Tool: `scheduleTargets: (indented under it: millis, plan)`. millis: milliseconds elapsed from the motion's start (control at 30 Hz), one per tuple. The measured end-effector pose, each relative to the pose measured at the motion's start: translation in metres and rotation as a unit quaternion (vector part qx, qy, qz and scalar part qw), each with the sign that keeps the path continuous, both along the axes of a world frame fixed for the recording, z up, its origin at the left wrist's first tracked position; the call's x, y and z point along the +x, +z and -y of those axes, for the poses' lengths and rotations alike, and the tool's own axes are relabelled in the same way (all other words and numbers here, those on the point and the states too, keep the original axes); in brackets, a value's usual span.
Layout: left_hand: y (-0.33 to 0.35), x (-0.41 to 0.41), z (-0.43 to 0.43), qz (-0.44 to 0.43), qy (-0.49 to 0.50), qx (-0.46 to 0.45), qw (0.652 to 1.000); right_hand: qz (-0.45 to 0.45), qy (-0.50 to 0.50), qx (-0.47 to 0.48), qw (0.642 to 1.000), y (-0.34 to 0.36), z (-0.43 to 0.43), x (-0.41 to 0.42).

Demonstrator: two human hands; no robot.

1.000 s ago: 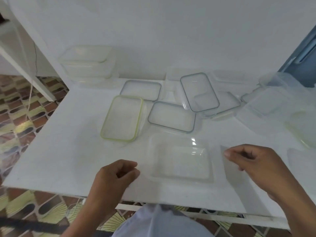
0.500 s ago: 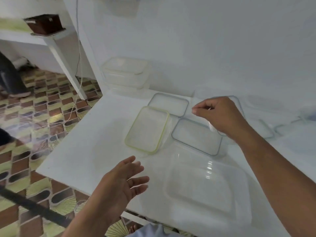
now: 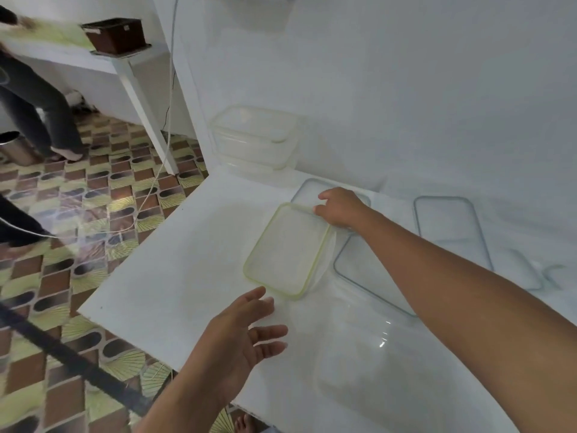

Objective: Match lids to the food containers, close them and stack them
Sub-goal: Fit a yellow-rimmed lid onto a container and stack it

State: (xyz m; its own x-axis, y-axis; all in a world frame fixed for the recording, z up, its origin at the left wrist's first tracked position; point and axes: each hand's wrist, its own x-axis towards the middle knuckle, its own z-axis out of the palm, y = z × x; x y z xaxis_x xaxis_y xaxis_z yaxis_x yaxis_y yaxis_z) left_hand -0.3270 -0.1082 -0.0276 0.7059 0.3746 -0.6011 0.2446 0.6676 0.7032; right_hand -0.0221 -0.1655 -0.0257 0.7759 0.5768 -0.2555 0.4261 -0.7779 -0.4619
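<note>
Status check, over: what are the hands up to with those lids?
Right hand pinches green-rimmed lid at far corner. Left hand open, hovering above table edge. Clear container in front, unlidded. Nothing blocking.

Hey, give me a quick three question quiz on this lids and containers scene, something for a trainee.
1. True or false: the left hand holds a lid.
2. What rim colour has the lid that the right hand holds by its far corner? A grey, B green, C red.
3. Fill in: the stacked containers stand at the table's far ____ corner.
Key: 1 false; 2 B; 3 left.
</note>
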Motion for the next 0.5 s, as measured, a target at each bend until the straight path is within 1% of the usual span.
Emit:
scheduleTargets:
  millis: [167, 267, 400, 500]
  plan:
    - [-0.013, 0.009, -0.002, -0.035, -0.001, 0.009, 0.999, 0.001, -0.061, 0.073, 0.995, -0.009, -0.003, 0.004]
    - [-0.016, 0.011, -0.003, -0.043, 0.003, 0.029, 0.999, -0.017, -0.097, 0.118, 0.988, -0.013, 0.002, 0.009]
    - [-0.015, 0.011, -0.001, -0.047, -0.003, 0.067, 0.997, -0.039, -0.105, 0.142, 0.984, -0.015, 0.007, 0.012]
    - [-0.012, 0.009, 0.004, -0.047, -0.004, 0.122, 0.991, -0.064, -0.103, 0.162, 0.979, -0.012, 0.010, 0.015]
